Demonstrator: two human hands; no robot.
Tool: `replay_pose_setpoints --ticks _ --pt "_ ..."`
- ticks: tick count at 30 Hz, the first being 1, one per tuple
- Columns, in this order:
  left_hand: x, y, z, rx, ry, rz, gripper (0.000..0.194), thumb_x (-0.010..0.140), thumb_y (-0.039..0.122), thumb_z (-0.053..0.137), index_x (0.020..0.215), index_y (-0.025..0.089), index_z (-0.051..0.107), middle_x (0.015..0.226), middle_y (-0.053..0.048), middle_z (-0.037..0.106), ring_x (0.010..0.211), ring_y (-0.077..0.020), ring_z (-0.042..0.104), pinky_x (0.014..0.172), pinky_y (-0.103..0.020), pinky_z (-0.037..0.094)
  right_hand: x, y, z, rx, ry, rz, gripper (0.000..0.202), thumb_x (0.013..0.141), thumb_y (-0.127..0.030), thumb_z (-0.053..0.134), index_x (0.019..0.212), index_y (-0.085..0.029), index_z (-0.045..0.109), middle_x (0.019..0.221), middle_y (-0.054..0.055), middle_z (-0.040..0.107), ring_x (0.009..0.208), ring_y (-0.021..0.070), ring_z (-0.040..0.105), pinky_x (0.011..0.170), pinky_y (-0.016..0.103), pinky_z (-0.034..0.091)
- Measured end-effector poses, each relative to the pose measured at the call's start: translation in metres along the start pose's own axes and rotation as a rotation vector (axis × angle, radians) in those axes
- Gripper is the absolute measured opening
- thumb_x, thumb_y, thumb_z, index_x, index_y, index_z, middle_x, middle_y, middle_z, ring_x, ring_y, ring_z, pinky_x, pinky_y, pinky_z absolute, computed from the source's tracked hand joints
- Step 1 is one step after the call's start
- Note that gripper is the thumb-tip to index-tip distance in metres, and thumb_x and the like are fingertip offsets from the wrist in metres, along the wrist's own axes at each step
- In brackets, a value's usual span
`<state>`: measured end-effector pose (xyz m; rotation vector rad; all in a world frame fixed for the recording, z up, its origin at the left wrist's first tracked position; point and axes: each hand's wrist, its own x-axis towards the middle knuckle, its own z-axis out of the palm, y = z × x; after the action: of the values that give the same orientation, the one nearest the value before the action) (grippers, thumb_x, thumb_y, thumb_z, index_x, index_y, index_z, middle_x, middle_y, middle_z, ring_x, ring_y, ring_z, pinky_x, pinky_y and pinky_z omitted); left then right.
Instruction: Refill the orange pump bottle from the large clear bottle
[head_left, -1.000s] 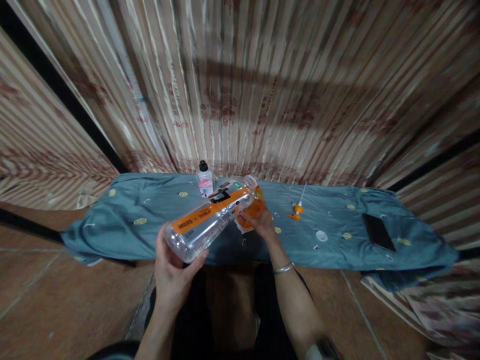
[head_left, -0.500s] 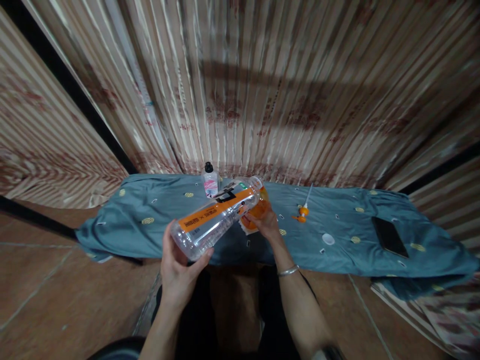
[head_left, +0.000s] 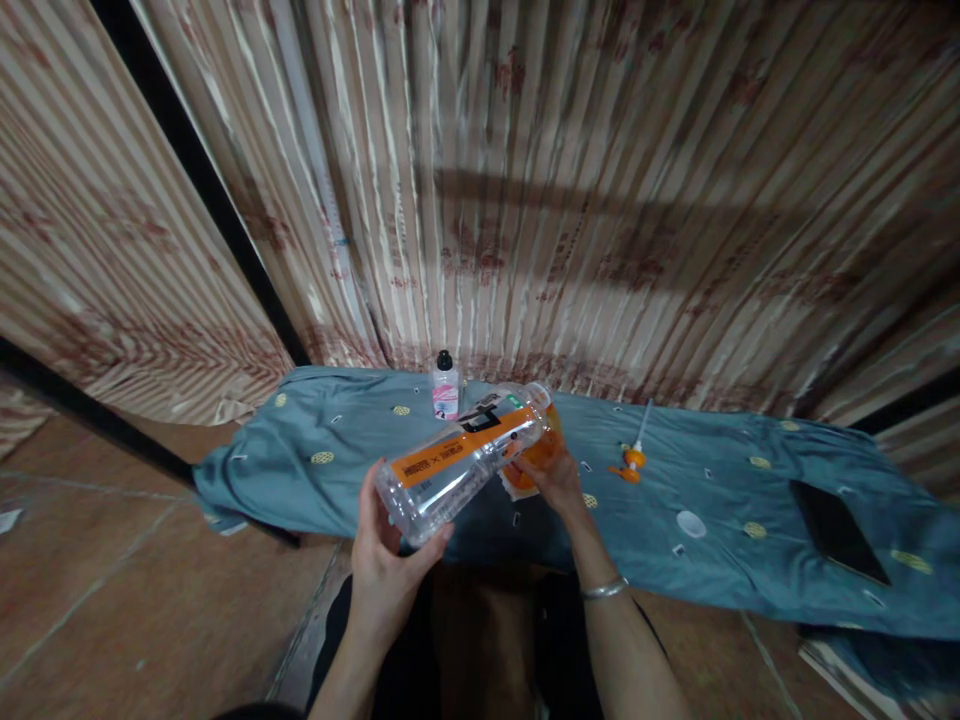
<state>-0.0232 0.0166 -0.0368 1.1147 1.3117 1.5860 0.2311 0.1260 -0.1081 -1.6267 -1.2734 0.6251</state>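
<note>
My left hand [head_left: 390, 570] is wrapped round the base of a clear plastic bottle [head_left: 457, 465] with an orange and black label. The bottle is tilted, its open mouth pointing to the far right. My right hand [head_left: 551, 475] is closed round an orange bottle [head_left: 553, 440] just behind that mouth; the clear bottle covers much of it. Whether the two mouths touch, I cannot tell. On the cloth to the right lies an orange pump head [head_left: 632, 462] with a thin tube. Behind the clear bottle stands a small bottle [head_left: 445, 390] with a black cap and pink label.
A teal patterned cloth [head_left: 322, 495] covers the low table. A black phone [head_left: 838, 530] lies at the right, and a pale round spot [head_left: 691, 524] shows on the cloth. Behind hangs a striped curtain [head_left: 510, 200], with a dark metal pole [head_left: 202, 180] at the left.
The camera view has swung a little left and up, so everything sits lower and farther right. Both hands keep their holds, and the clear bottle stays tilted much the same.
</note>
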Motion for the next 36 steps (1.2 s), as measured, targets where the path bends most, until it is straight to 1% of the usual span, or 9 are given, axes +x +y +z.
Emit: replay_pose_setpoints --ticks 2,4,7,10,13,19,24,29,36 --pt "0.0 -0.002 -0.002 -0.013 0.0 -0.001 0.107 0.058 0.037 0.099 0.15 0.024 0.046 0.143 -0.014 0.066 0.132 -0.0357 0.067 0.111 -0.045 0.056 -0.001 -0.004 -0.001 -0.026 -0.017 0.013 0.063 0.07 -0.045 0.086 0.125 -0.024 0.062 0.106 0.009 0.08 0.106 0.0375 0.077 0.091 0.05 0.061" --pt "0.001 -0.004 -0.002 -0.027 -0.006 -0.006 0.107 0.059 0.035 0.099 0.151 0.024 0.046 0.144 -0.015 0.066 0.132 -0.0354 0.067 0.112 -0.045 0.055 -0.002 -0.007 -0.002 -0.054 -0.009 0.033 0.062 0.071 -0.043 0.086 0.126 -0.024 0.062 0.108 0.01 0.08 0.107 0.0379 0.077 0.091 0.05 0.06" --pt "0.001 -0.005 -0.003 -0.035 -0.011 -0.015 0.106 0.06 0.033 0.099 0.151 0.024 0.046 0.143 -0.014 0.066 0.131 -0.035 0.068 0.111 -0.044 0.056 -0.004 -0.011 -0.002 -0.07 0.002 0.047 0.06 0.071 -0.042 0.086 0.125 -0.028 0.062 0.107 0.009 0.08 0.109 0.0382 0.076 0.091 0.05 0.06" --pt "0.001 -0.006 -0.004 -0.041 -0.007 -0.011 0.106 0.059 0.032 0.099 0.15 0.024 0.047 0.143 -0.014 0.066 0.131 -0.0349 0.068 0.111 -0.044 0.056 -0.004 -0.012 -0.003 -0.054 0.004 0.036 0.061 0.07 -0.041 0.087 0.125 -0.027 0.062 0.108 0.009 0.08 0.11 0.0385 0.076 0.091 0.049 0.06" --pt "0.002 -0.007 -0.004 -0.039 -0.004 -0.005 0.108 0.058 0.032 0.1 0.152 0.025 0.046 0.144 -0.014 0.066 0.13 -0.0346 0.069 0.11 -0.044 0.057 -0.005 -0.012 -0.003 -0.049 0.008 0.041 0.063 0.07 -0.041 0.087 0.124 -0.024 0.062 0.11 0.01 0.08 0.11 0.039 0.076 0.093 0.048 0.06" --pt "0.003 -0.009 -0.004 -0.05 -0.007 -0.006 0.111 0.057 0.032 0.1 0.153 0.025 0.046 0.144 -0.015 0.066 0.129 -0.0354 0.069 0.108 -0.044 0.058 -0.003 -0.009 -0.001 -0.039 0.002 0.037 0.061 0.07 -0.043 0.086 0.123 -0.025 0.06 0.114 0.011 0.079 0.113 0.0388 0.075 0.095 0.05 0.06" --pt "0.002 -0.007 -0.004 -0.076 -0.02 -0.01 0.108 0.058 0.03 0.1 0.152 0.025 0.046 0.144 -0.014 0.066 0.13 -0.0342 0.069 0.111 -0.044 0.056 -0.002 -0.006 -0.001 -0.031 0.001 0.04 0.064 0.07 -0.043 0.088 0.125 -0.025 0.06 0.113 0.01 0.079 0.11 0.0389 0.076 0.095 0.052 0.06" --pt "0.002 -0.009 -0.003 -0.073 -0.027 0.0 0.107 0.059 0.028 0.1 0.151 0.025 0.046 0.143 -0.014 0.066 0.129 -0.0336 0.07 0.11 -0.043 0.057 -0.003 -0.006 -0.001 -0.018 0.0 0.026 0.065 0.071 -0.044 0.087 0.126 -0.023 0.06 0.115 0.011 0.079 0.113 0.038 0.075 0.097 0.05 0.06" --pt "0.003 -0.01 -0.005 -0.055 -0.021 0.013 0.109 0.059 0.029 0.1 0.152 0.025 0.045 0.145 -0.015 0.065 0.131 -0.0343 0.069 0.11 -0.043 0.056 -0.003 -0.007 -0.001 -0.039 0.027 0.04 0.062 0.068 -0.041 0.089 0.121 -0.024 0.062 0.111 0.01 0.08 0.111 0.038 0.076 0.095 0.049 0.06"
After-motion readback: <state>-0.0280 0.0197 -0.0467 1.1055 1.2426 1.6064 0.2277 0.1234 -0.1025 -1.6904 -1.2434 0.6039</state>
